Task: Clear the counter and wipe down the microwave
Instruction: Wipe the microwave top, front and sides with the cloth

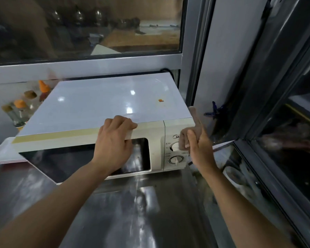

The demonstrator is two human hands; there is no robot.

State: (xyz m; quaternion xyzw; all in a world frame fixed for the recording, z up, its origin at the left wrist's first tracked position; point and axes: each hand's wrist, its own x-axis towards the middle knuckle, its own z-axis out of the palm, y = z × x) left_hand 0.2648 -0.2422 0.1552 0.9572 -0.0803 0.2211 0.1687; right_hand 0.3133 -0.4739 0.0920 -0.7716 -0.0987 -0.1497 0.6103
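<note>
Microwave (104, 104): white, one unit, stands on the steel surface (132, 212) under a window (79, 24); right side close to a grey post.
Writing: a logo on the control panel starts with "M"; the rest is covered by the cloth. Small print by the dials is too fine to read.
Dials (175, 160): two, stacked on the panel; the upper one is partly behind the cloth.
Sticker (160, 100): one small orange mark on the top, near the right rear.
Left hand (115, 138): fingers curled over the top front edge above the door glass, gripping it.
Right hand (199, 145): holds a brown cloth (193, 122) against the panel's upper right corner; a strip of cloth sticks up past the top edge.
Bottles (20, 111): four behind the microwave's left side, two with orange caps, two with brownish caps.
Tray (2, 154): white, flat, at the left, partly under the microwave's corner.
Open room: bare steel in front of the microwave, between the forearms.
</note>
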